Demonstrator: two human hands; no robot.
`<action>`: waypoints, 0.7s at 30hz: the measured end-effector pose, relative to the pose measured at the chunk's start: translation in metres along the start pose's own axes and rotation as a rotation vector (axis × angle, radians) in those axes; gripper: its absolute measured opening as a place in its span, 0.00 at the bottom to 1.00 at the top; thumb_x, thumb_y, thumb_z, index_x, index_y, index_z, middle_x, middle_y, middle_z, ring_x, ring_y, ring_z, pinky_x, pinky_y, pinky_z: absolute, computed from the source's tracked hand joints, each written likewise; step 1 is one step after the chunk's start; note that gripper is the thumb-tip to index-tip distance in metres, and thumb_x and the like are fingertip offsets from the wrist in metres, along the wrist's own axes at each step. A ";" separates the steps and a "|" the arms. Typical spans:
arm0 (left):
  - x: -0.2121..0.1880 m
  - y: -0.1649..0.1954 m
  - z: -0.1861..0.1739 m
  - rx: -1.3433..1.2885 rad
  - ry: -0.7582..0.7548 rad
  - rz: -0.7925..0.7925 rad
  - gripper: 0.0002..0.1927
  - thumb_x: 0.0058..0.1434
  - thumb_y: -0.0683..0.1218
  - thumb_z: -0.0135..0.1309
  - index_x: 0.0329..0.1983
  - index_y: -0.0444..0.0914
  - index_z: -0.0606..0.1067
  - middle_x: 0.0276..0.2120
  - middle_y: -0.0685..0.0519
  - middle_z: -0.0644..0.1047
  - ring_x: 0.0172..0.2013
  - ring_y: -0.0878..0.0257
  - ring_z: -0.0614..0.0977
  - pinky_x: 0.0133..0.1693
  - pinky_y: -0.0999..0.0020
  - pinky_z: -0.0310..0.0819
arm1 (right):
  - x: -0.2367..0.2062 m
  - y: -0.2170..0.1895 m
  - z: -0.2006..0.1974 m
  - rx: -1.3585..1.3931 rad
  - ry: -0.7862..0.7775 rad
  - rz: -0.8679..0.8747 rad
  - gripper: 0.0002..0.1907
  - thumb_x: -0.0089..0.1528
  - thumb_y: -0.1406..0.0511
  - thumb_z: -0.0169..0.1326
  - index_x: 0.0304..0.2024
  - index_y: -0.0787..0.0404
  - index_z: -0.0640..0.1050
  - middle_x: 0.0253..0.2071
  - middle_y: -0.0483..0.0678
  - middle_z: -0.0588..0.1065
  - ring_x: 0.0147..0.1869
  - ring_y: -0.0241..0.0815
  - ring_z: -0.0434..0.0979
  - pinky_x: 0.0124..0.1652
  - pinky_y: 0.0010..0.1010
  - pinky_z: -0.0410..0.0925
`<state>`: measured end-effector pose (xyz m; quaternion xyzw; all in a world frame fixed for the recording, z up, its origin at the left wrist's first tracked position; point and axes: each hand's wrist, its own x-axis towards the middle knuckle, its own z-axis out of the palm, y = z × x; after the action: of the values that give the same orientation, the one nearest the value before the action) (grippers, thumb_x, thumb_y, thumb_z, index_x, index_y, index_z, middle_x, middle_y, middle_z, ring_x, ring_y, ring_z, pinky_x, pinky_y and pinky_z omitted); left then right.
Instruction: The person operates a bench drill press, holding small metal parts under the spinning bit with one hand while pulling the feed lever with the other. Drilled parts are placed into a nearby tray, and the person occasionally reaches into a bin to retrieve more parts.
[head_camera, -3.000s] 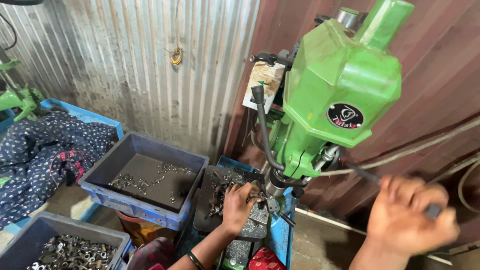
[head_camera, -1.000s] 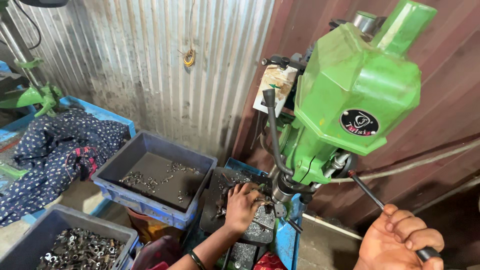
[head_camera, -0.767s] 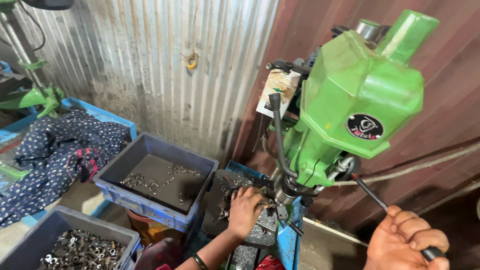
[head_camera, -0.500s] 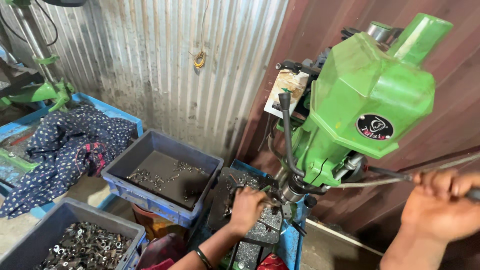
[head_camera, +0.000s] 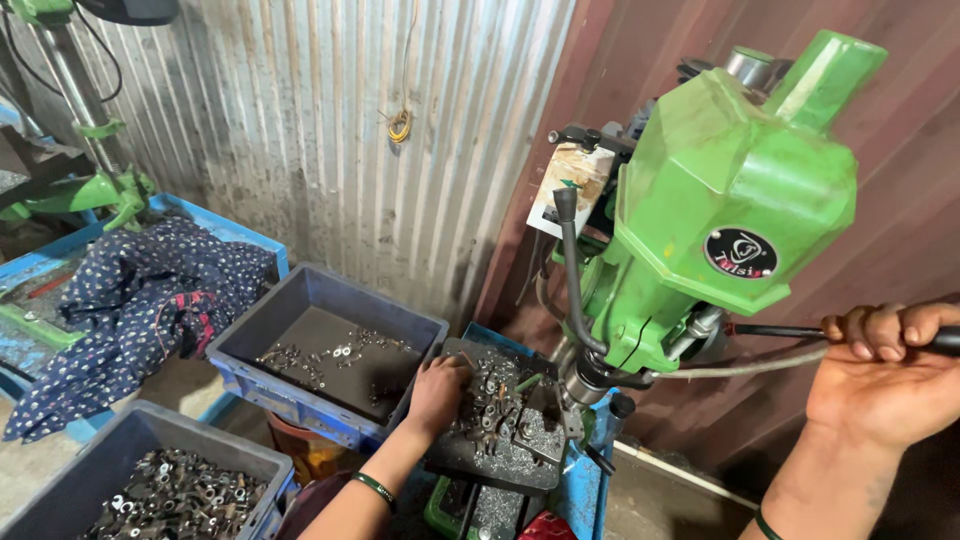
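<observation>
The left hand (head_camera: 437, 388) rests curled among small metal parts (head_camera: 492, 400) on the drill table (head_camera: 500, 462), its fingertips hidden; right of the green drill press (head_camera: 725, 205), the right hand (head_camera: 880, 375) grips the feed lever (head_camera: 775, 330), whose end is cut off

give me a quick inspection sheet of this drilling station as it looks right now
surface: dark machine table strewn with metal chips.
job's things: green drill press; small metal parts piled under the spindle.
clutter: grey bin holding a few parts; second bin heaped with parts; patterned cloth on a blue tray.
grippers: left hand rests on the parts; right hand grips the feed handle.
cables: grey cable runs below the handle; black hose beside the head.
surroundings: corrugated metal wall.
</observation>
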<state>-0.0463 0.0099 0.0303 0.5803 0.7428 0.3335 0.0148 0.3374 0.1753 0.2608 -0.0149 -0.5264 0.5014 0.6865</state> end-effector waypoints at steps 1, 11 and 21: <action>0.003 0.001 -0.002 0.028 -0.023 0.021 0.12 0.54 0.45 0.58 0.43 0.45 0.80 0.45 0.51 0.80 0.54 0.52 0.77 0.60 0.51 0.64 | 0.000 0.000 -0.004 0.004 -0.012 0.002 0.22 0.76 0.52 0.40 0.31 0.55 0.59 0.27 0.41 0.55 0.28 0.34 0.49 0.39 0.26 0.53; 0.005 0.008 0.000 -0.357 0.286 0.006 0.16 0.52 0.35 0.58 0.46 0.36 0.78 0.40 0.42 0.80 0.43 0.44 0.82 0.45 0.53 0.76 | 0.006 0.012 -0.034 0.121 -0.045 0.034 0.19 0.78 0.61 0.42 0.32 0.55 0.59 0.26 0.39 0.53 0.29 0.33 0.49 0.38 0.23 0.51; -0.014 0.065 0.069 -1.309 0.022 -0.175 0.13 0.53 0.32 0.65 0.41 0.34 0.80 0.37 0.53 0.84 0.39 0.68 0.84 0.43 0.72 0.78 | -0.009 -0.002 0.004 0.000 -0.002 0.003 0.29 0.74 0.44 0.45 0.30 0.56 0.59 0.27 0.41 0.55 0.29 0.36 0.50 0.38 0.28 0.53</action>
<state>0.0422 0.0374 0.0050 0.3854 0.4312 0.7197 0.3840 0.3362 0.1662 0.2572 -0.0152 -0.5270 0.5025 0.6852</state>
